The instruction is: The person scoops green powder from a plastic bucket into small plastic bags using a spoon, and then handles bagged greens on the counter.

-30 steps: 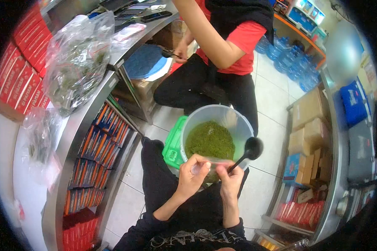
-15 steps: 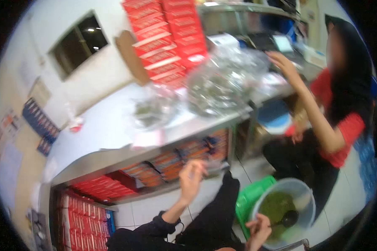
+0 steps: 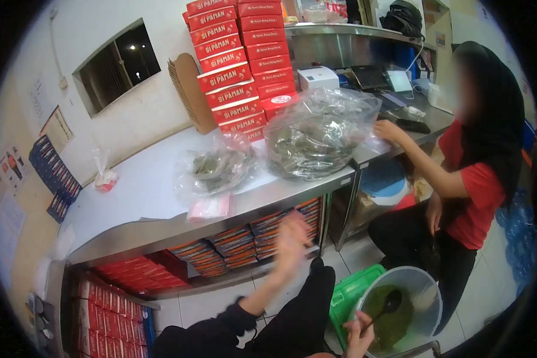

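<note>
My left hand (image 3: 291, 241) is raised in front of the counter's front edge, smeared by motion, and its fingers cannot be made out. At lower right, my right hand (image 3: 359, 332) grips the handle of a black ladle (image 3: 392, 301). The ladle's bowl rests in green, powdery or leafy stuff (image 3: 401, 325) inside a translucent bucket (image 3: 431, 292). Above my left hand, on the counter, lie a small pack of pink-edged plastic bags (image 3: 210, 207), an open clear bag (image 3: 212, 167) with some green contents, and a large clear bag (image 3: 316, 137) full of small green packets.
A co-worker (image 3: 483, 179) in a red shirt sits at right, one hand by the large bag. Red boxes (image 3: 227, 71) stand stacked on the white-topped counter (image 3: 137, 173). More boxes (image 3: 113, 316) fill the shelves below. A green crate (image 3: 355, 286) lies beside the bucket.
My left hand has moved up and slightly right, towards the counter edge. My right hand has shifted slightly left and down along the ladle. The co-worker's raised hand has lowered beside the large bag.
</note>
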A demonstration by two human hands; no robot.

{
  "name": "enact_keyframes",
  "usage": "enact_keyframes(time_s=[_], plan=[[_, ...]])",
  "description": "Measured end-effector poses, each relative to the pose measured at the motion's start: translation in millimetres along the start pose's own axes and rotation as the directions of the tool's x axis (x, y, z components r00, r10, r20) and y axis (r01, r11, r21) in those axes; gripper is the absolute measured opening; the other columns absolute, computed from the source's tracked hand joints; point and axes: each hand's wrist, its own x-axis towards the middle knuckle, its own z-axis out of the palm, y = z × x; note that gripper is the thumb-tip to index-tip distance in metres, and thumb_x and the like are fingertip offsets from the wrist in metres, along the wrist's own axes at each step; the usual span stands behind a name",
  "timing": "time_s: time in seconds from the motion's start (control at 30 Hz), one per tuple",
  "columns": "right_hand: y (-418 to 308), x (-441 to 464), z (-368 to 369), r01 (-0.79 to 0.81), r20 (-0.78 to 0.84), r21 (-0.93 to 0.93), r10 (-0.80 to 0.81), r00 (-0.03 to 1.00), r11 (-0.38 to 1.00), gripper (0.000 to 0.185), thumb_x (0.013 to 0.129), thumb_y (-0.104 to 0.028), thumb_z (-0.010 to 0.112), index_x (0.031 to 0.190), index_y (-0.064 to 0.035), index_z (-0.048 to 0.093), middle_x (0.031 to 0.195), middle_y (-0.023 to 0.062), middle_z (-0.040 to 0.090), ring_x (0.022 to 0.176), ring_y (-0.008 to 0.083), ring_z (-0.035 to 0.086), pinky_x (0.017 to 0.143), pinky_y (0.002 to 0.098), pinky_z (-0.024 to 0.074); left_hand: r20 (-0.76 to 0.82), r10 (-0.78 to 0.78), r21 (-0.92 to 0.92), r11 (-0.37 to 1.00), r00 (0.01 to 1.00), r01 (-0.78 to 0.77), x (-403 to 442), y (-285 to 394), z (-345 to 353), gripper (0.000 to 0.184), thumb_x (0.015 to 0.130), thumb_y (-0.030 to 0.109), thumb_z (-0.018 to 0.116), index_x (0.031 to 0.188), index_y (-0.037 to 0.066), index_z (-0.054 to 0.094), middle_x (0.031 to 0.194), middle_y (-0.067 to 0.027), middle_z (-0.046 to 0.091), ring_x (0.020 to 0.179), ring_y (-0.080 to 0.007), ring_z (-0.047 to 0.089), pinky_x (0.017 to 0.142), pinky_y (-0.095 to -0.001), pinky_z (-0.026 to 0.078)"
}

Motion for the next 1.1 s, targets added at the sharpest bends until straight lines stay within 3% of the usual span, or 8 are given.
enact_keyframes(time_s=[0.13, 0.37, 0.53, 0.63, 0.73, 0.8, 0.93, 1.1], plan=[[-29.2, 15.6, 33.9, 0.287, -0.270, -0.215, -0.339, 0.901, 0.933, 0.010, 0.076, -0.003, 0.060, 0.076, 0.0006, 0.050, 0.065, 0.0062, 0.054, 0.056, 0.0127, 0.046, 0.057, 0.0256, 0.0414, 0.348, -0.607, -0.367, 0.613, 0.714, 0.700, -105.0, -52.8, 83.8, 0.034, 0.090, 0.029, 0.051, 0.117, 0.009, 0.047, 0.106, -0.0042, 0.052, 0.085, -0.0126, 0.052, 0.071, -0.0267, 0.047], [-39.6, 10.0, -5.9, 0.270, -0.192, -0.786, -0.635, 0.748, 0.556, 0.010, 0.077, -0.009, 0.060, 0.083, -0.0011, 0.063, 0.077, 0.0154, 0.056, 0.070, 0.0316, 0.057, 0.064, 0.0353, 0.0465, 0.443, -0.475, -0.335, 0.699, 0.761, 0.631, -156.7, -66.1, 110.3, 0.040, 0.081, -0.007, 0.056, 0.113, 0.007, 0.037, 0.096, -0.0094, 0.057, 0.087, -0.0154, 0.057, 0.076, -0.0279, 0.049], [9.9, 8.4, -46.0, 0.077, -0.225, -0.558, -0.240, 0.944, 0.826, 0.020, 0.078, -0.016, 0.064, 0.089, 0.0000, 0.064, 0.081, 0.0089, 0.063, 0.072, 0.0146, 0.058, 0.060, 0.0289, 0.0463, 0.470, -0.322, -0.081, 0.911, 0.822, 0.404, -140.1, -75.1, 105.5, 0.038, 0.078, 0.000, 0.064, 0.106, 0.005, 0.038, 0.085, -0.0079, 0.059, 0.075, -0.0146, 0.060, 0.063, -0.0262, 0.049], [-14.9, -0.6, -57.4, -0.030, -0.154, -0.332, -0.023, 0.988, 0.943, 0.020, 0.080, -0.016, 0.064, 0.091, 0.0004, 0.063, 0.074, 0.0037, 0.062, 0.065, 0.0112, 0.056, 0.057, 0.0262, 0.0446, 0.721, -0.562, 0.140, 0.691, 0.406, 0.709, -125.6, -73.7, 100.0, 0.037, 0.075, 0.010, 0.070, 0.102, 0.005, 0.044, 0.076, -0.0040, 0.059, 0.065, -0.0091, 0.056, 0.056, -0.0250, 0.045], [-24.5, -3.1, -68.7, -0.022, -0.327, 0.170, 0.077, 0.942, 0.985, 0.010, 0.082, -0.014, 0.062, 0.079, -0.0043, 0.061, 0.055, -0.0019, 0.052, 0.048, 0.0070, 0.045, 0.046, 0.0224, 0.0354, 0.641, -0.511, 0.232, 0.840, 0.573, 0.490, -111.0, -71.5, 93.1, 0.034, 0.074, 0.015, 0.072, 0.097, 0.005, 0.048, 0.076, -0.0038, 0.059, 0.065, -0.0080, 0.055, 0.055, -0.0233, 0.044], [-48.4, -9.3, -69.9, 0.066, -0.516, -0.170, -0.146, 0.844, 0.983, 0.011, 0.080, -0.013, 0.063, 0.076, -0.0025, 0.062, 0.056, -0.0006, 0.054, 0.050, 0.0089, 0.048, 0.046, 0.0240, 0.0373, 0.567, -0.363, 0.285, 0.929, 0.739, 0.238, -113.0, -90.0, 91.7, 0.034, 0.073, 0.018, 0.074, 0.095, 0.004, 0.052, 0.076, -0.0025, 0.059, 0.067, -0.0080, 0.056, 0.058, -0.0216, 0.044], [-30.3, -1.8, -71.4, 0.054, -0.247, -0.715, -0.324, 0.913, 0.697, 0.014, 0.076, -0.013, 0.064, 0.070, -0.0004, 0.063, 0.057, 0.0021, 0.057, 0.055, 0.0100, 0.052, 0.050, 0.0270, 0.0423, 0.808, -0.373, 0.303, 0.927, 0.456, 0.221, -138.1, -62.1, 110.3, 0.022, 0.077, 0.019, 0.069, 0.088, 0.001, 0.062, 0.079, -0.0020, 0.063, 0.072, -0.0068, 0.056, 0.067, -0.0209, 0.045], [-64.9, -7.6, -57.9, -0.033, -0.217, -0.387, -0.056, 0.974, 0.922, 0.007, 0.075, -0.006, 0.064, 0.071, -0.0006, 0.063, 0.058, 0.0056, 0.057, 0.056, 0.0085, 0.051, 0.051, 0.0259, 0.0416, 0.795, -0.438, 0.316, 0.890, 0.419, 0.329, -136.6, -75.3, 107.7, 0.020, 0.080, 0.021, 0.065, 0.087, 0.002, 0.064, 0.071, 0.0000, 0.063, 0.066, -0.0058, 0.055, 0.064, -0.0207, 0.045]])
